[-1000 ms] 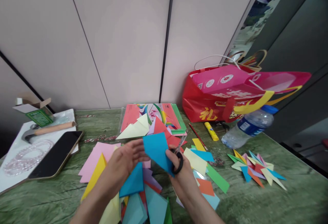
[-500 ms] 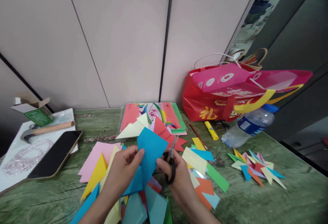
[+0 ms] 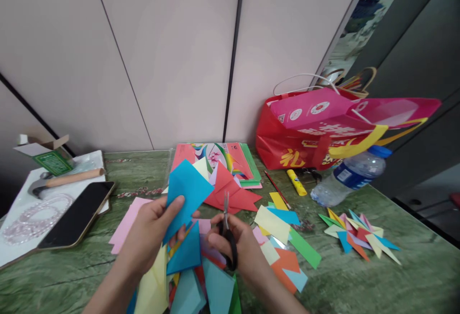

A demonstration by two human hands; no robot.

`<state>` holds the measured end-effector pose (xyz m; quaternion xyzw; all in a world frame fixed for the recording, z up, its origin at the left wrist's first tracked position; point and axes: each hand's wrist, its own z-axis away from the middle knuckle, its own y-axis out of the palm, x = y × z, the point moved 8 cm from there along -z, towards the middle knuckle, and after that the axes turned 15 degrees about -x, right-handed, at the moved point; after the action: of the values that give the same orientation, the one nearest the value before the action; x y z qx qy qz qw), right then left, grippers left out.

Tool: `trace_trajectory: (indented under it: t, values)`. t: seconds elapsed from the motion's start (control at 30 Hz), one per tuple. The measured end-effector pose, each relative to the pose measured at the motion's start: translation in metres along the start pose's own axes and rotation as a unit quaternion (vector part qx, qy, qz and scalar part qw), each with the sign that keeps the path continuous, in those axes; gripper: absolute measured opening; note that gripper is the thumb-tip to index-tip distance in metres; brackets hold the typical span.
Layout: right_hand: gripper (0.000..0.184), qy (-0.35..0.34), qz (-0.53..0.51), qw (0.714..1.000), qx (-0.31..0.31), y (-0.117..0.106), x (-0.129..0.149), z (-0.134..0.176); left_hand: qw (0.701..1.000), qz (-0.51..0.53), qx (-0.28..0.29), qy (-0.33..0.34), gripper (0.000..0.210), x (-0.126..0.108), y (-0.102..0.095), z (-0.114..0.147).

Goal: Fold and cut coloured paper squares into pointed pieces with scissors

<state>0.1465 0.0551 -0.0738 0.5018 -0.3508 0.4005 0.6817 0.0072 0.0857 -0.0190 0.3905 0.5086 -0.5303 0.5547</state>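
A folded sheet of blue paper (image 3: 189, 191) is pinched in my left hand (image 3: 154, 230), thumb on its face and fingers behind. My right hand (image 3: 239, 242) is wrapped around black-handled scissors (image 3: 230, 249), whose blades point up and away, apart from the blue paper. Below both hands lies a heap of folded papers: another blue piece (image 3: 187, 251), teal pieces (image 3: 219, 283) and a pale yellow one (image 3: 154, 283). Red folded paper (image 3: 233, 189) sits just beyond the scissors. Cut strips such as a cream strip (image 3: 272, 224) and a green strip (image 3: 305, 249) lie right of my right hand.
At the back stand a red gift bag (image 3: 291, 136) and a leaning water bottle (image 3: 350, 175). A glue stick (image 3: 296, 182), a pencil (image 3: 277, 189) and a paper star (image 3: 359, 232) lie to the right. A phone (image 3: 77, 215) and a hammer (image 3: 68, 180) are on the left.
My left hand has carried the blue paper leftward, away from the scissors. My right hand, with the scissors, has shifted slightly left and lower.
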Motion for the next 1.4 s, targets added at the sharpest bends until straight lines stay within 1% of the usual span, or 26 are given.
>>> trace_trajectory:
  t: [0.07, 0.13, 0.23, 0.33, 0.43, 0.57, 0.67, 0.97, 1.17, 1.3, 1.4]
  values:
    - [0.04, 0.032, 0.018, 0.998, 0.058, 0.009, -0.004, 0.006, 1.0, 0.01, -0.02, 0.007, 0.034, -0.007, -0.01, -0.001]
    - [0.043, 0.055, 0.037, 0.993, 0.101, 0.015, -0.007, 0.011, 1.0, 0.001, -0.024, 0.014, 0.034, -0.01, -0.014, -0.001]
    - [0.044, 0.073, 0.046, 0.987, 0.138, 0.02, -0.01, 0.017, 0.999, -0.026, 0.001, 0.023, 0.033, -0.008, -0.009, 0.003]
    - [0.046, 0.084, 0.044, 0.983, 0.158, 0.022, -0.01, 0.019, 0.995, -0.084, 0.033, 0.05, 0.034, -0.007, 0.001, 0.005]
    - [0.046, 0.09, 0.046, 0.982, 0.16, 0.023, -0.009, 0.021, 0.987, -0.137, 0.05, 0.071, 0.033, -0.008, 0.006, 0.007]
    - [0.045, 0.091, 0.042, 0.984, 0.15, 0.023, -0.006, 0.021, 0.982, -0.163, 0.069, 0.067, 0.032, -0.009, 0.008, 0.009]
    - [0.046, 0.089, 0.036, 0.984, 0.151, 0.023, -0.005, 0.021, 0.981, -0.161, 0.081, 0.069, 0.031, -0.01, 0.01, 0.01]
    - [0.043, 0.086, 0.033, 0.984, 0.151, 0.024, -0.004, 0.021, 0.981, -0.15, 0.093, 0.079, 0.031, -0.01, 0.009, 0.012]
    - [0.043, 0.092, 0.034, 0.983, 0.156, 0.023, -0.006, 0.021, 0.98, -0.156, 0.093, 0.075, 0.032, -0.011, 0.01, 0.012]
    - [0.044, 0.086, 0.039, 0.982, 0.162, 0.024, -0.005, 0.022, 0.98, -0.157, 0.094, 0.081, 0.031, -0.011, 0.01, 0.011]
    - [0.045, 0.078, 0.05, 0.983, 0.161, 0.023, -0.005, 0.021, 0.981, -0.158, 0.088, 0.073, 0.032, -0.01, 0.009, 0.011]
